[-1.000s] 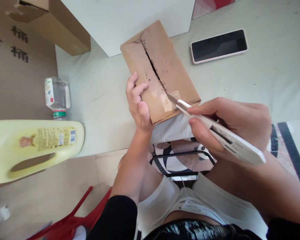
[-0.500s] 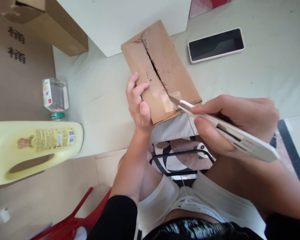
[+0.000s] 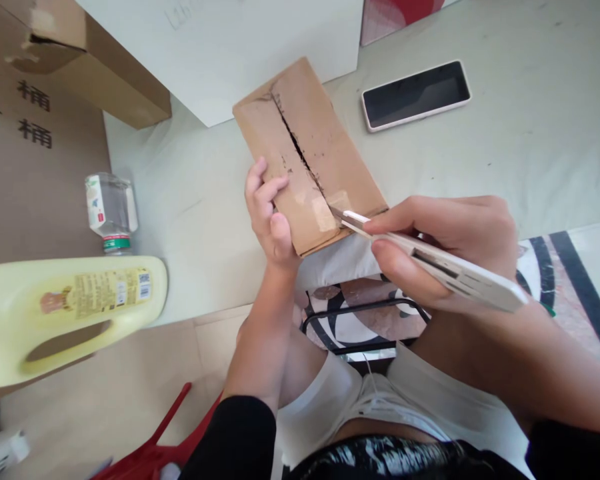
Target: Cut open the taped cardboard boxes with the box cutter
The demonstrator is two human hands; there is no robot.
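1. At near right, the right hand [image 3: 445,243] is closed in a pinch grip on a slim white plastic box cutter [image 3: 480,283], thumb and fingers about its body, blade extended.
2. Left of this, the left hand [image 3: 270,213] is half open, fingers spread and curled, gripping the left edge of a small brown rectangular cardboard box [image 3: 347,160].
3. The box lies at the centre, by the near edge of the pale cloth-covered table [image 3: 200,207]; whether it rests flat cannot be told. Its top seam gapes mid-length; the blade tip is at the taped near end.
4. Assessment: light, shallow strokes along the seam should part the tape and spare the contents. The left fingers are best kept off the blade's line.
5. Contents of the box: not visible through the dark slit.
6. Other containers, near to far: at left, a pale yellow plastic jug with a moulded handle [image 3: 10,300], opaque, fill unknown; just beyond, a clear plastic bottle with a green cap [image 3: 113,207], no liquid discernible; at far left, a long brown cardboard carton [image 3: 125,77], interior unseen.
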